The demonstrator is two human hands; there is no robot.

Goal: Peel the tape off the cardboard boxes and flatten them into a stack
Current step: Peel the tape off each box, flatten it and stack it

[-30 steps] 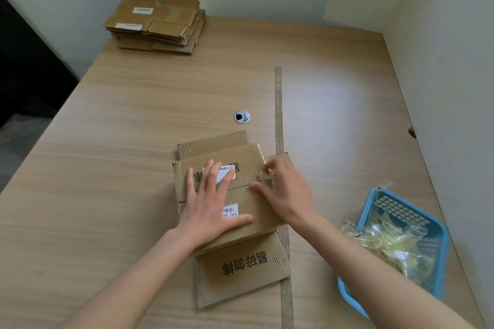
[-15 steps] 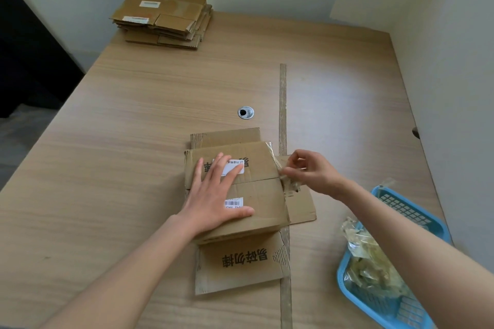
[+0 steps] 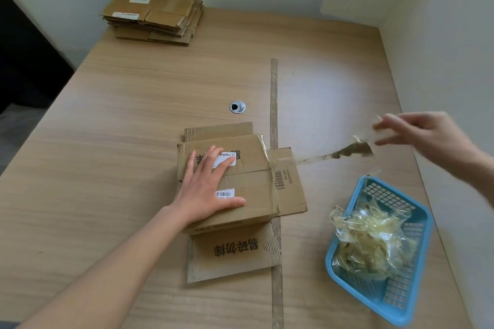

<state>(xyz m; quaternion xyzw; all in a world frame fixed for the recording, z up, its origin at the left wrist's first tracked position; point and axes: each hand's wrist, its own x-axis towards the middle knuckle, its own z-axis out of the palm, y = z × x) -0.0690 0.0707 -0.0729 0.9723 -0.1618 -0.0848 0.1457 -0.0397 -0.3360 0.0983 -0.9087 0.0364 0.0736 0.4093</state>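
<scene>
Pulling away to the right, my right hand [image 3: 425,136] had swung well clear of the cardboard box [image 3: 230,184], where half a second before it was still picking at the box's right edge. A strip of tape [image 3: 347,152] now stretched from that edge out toward my blurred fingers; it seemed pinched at their tips, though I could not tell the grip for certain. My left hand [image 3: 208,189] stayed flat on the box top, fingers straight and spread, pressing it onto the table [image 3: 120,115]. The right side flap lay open beside the box. The blue basket [image 3: 417,299] of peeled tape sat near right, and the stack of flattened boxes [image 3: 155,10] rested at the far left corner.
</scene>
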